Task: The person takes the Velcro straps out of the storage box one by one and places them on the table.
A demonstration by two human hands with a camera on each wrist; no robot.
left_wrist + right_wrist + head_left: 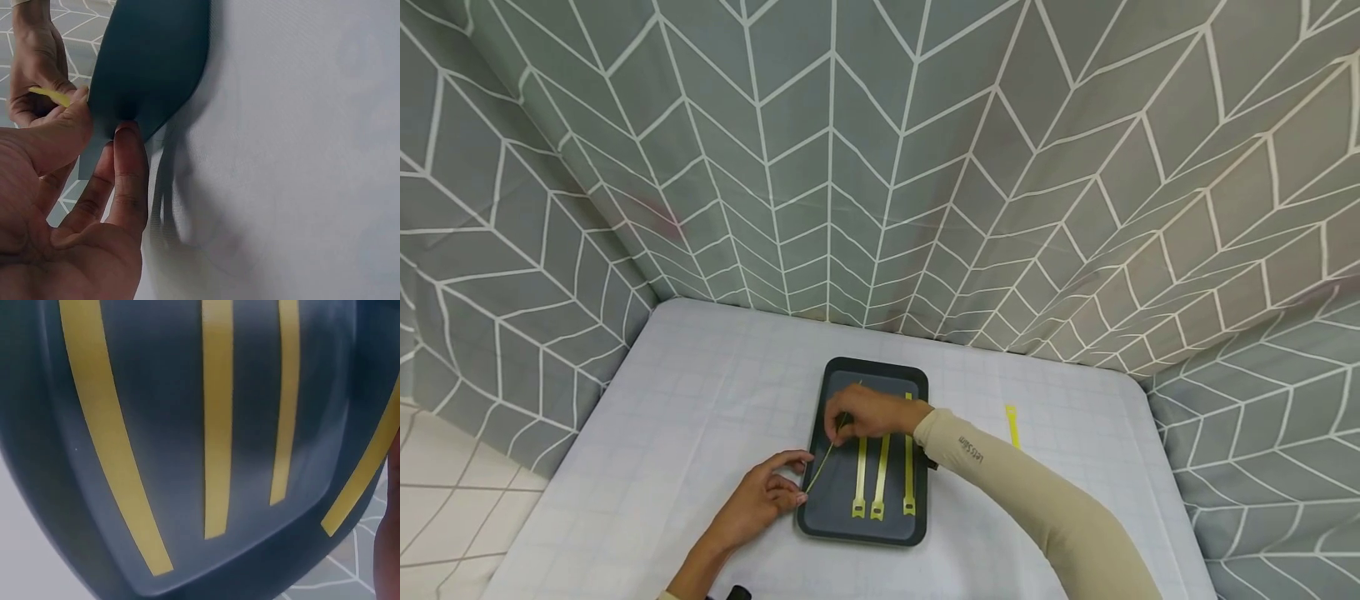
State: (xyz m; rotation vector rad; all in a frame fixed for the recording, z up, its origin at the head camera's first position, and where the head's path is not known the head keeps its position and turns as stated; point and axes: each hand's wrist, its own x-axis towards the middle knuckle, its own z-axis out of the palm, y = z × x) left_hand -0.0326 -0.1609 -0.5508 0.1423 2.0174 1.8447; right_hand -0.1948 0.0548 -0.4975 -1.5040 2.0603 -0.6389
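Observation:
Both hands work at a dark tray [868, 530] holding several yellow strap-like cable ties [881, 479], laid lengthwise with slotted heads toward the near end. One more thin yellow cable tie [822, 468], seen edge-on, slants between the two hands over the tray's left side. My right hand [868, 412] reaches over the tray and pinches its upper part. At the left rim, my left hand [767, 496] pinches its lower end between thumb [78, 122] and finger. Another left finger [129, 162] touches the tray's outer wall. In the right wrist view, flat tie ends [217, 456] show against the tray.
A single yellow cable tie [1012, 425] lies on the white tablecloth [1037, 517] to the right, partly behind the right sleeve [1030, 500]. A small black object [739, 592] shows at the near edge. Grey patterned curtains [880, 167] hang behind the table and at its sides.

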